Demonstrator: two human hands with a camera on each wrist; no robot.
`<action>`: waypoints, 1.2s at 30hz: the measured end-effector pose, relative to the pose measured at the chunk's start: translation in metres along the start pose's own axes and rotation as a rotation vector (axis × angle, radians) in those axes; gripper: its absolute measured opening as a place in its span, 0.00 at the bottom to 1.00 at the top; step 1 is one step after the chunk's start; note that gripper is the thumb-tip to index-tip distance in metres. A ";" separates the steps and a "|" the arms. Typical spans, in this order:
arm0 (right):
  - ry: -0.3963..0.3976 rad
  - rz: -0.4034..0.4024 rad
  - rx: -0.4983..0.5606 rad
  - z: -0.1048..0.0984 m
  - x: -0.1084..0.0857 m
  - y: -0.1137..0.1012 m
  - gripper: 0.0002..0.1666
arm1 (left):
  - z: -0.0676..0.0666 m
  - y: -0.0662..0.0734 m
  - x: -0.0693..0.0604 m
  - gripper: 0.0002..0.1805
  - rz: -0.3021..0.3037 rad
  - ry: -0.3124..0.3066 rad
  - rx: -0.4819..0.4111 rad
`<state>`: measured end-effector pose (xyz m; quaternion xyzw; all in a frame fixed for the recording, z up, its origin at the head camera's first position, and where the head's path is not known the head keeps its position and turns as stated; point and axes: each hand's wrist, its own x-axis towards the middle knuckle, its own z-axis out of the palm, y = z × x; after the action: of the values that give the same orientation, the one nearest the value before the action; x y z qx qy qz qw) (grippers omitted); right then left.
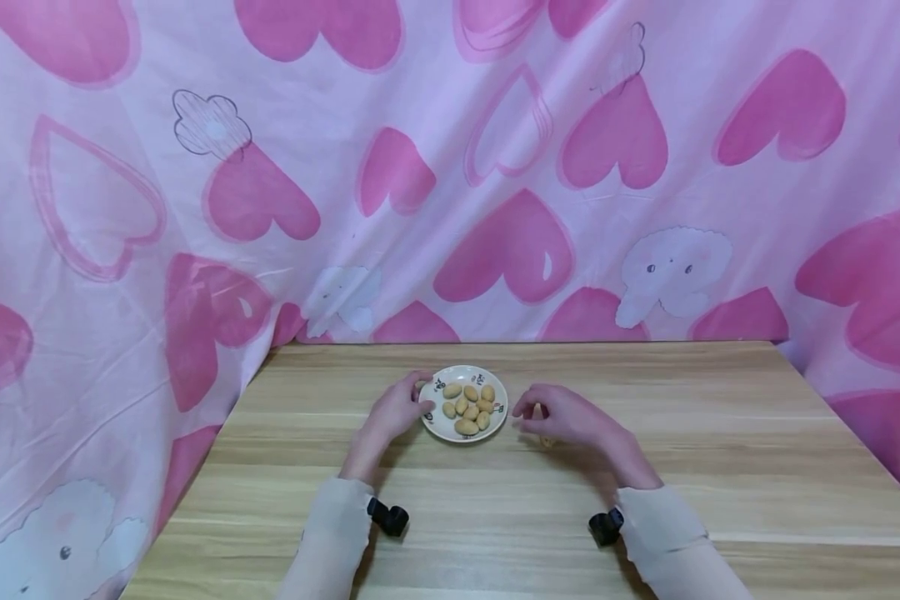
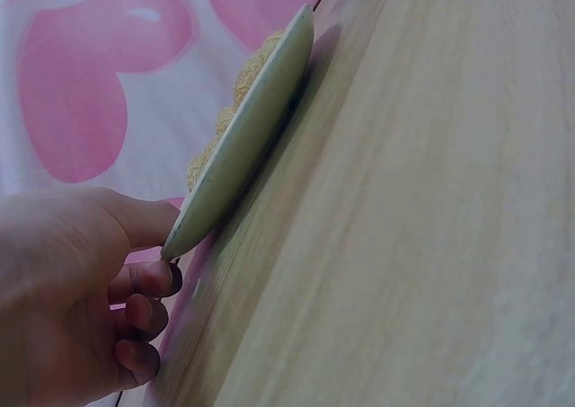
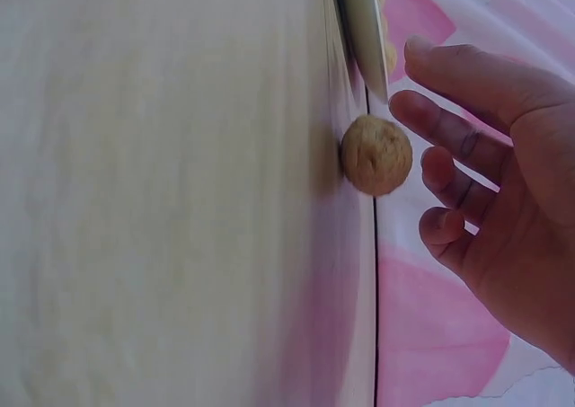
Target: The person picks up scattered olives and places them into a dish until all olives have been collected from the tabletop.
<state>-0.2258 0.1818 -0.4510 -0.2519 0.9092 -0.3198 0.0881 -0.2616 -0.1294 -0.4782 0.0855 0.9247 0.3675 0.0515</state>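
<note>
A small white plate [image 1: 457, 372] with dark printed figures stands near the middle of the table, bearing several tan, oval, rough-shelled nuts [image 1: 471, 412]. My left hand [image 1: 399, 408] pinches its left rim; in the left wrist view the thumb lies over the edge of the plate [image 2: 235, 169] and the fingertips are below it. To the right of the plate, my right hand [image 1: 566, 414] hovers with fingers loosely bent and nothing held. A round-looking brown nut [image 3: 376, 154] sits on the table close to those fingers; in the head view the hand mostly hides it.
The wooden table [image 1: 487, 533] reaches back to a pink curtain [image 1: 450, 167] printed with hearts, which also hangs at the left and right. Each wrist wears a small black camera, such as the one on the left wrist [image 1: 387, 517].
</note>
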 end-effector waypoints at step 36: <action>-0.101 0.086 0.033 -0.009 -0.014 0.015 0.13 | -0.002 0.001 -0.001 0.30 -0.002 0.003 0.002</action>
<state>-0.2226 0.2042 -0.4534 -0.2269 0.9082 -0.3174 0.1515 -0.2607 -0.1297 -0.4762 0.0842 0.9252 0.3665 0.0506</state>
